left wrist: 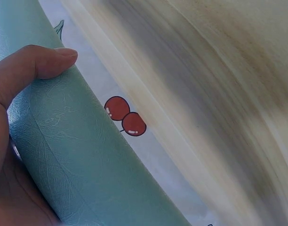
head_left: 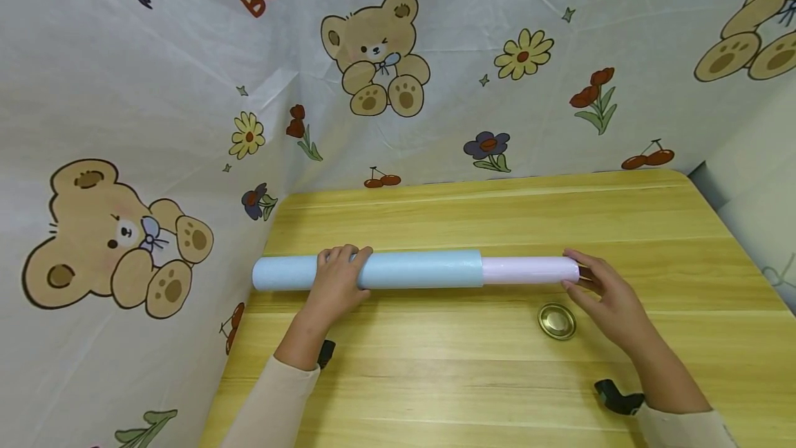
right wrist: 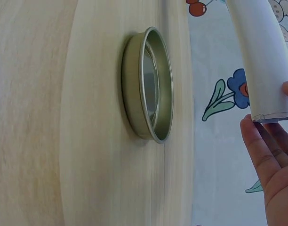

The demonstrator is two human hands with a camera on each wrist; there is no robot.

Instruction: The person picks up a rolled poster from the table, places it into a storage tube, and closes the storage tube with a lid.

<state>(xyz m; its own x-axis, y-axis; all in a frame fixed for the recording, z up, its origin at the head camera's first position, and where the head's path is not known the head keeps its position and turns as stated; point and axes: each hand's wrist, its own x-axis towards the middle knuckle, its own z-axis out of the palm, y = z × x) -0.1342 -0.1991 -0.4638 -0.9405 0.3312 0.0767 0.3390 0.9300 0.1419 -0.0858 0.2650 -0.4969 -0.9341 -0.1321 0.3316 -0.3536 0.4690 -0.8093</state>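
Note:
My left hand (head_left: 338,282) grips a long light-blue tube (head_left: 423,269) held level above the table, its thumb laid across the tube in the left wrist view. From the tube's right end a narrower pale-pink tube (head_left: 528,269) sticks out. With thumb and fingertips, my right hand (head_left: 612,303) pinches the outer end of this inner tube. In the right wrist view the inner tube (right wrist: 264,56) looks white, with fingers at its end rim. Just below that end, a round gold metal lid (head_left: 557,321) lies on the table, its raised rim facing up.
The yellow wood-grain table (head_left: 435,372) reaches back to a white cloth (head_left: 435,40) printed with bears, flowers and cherries. More of this cloth hangs along the left side. Black straps (head_left: 618,398) show by the wrists.

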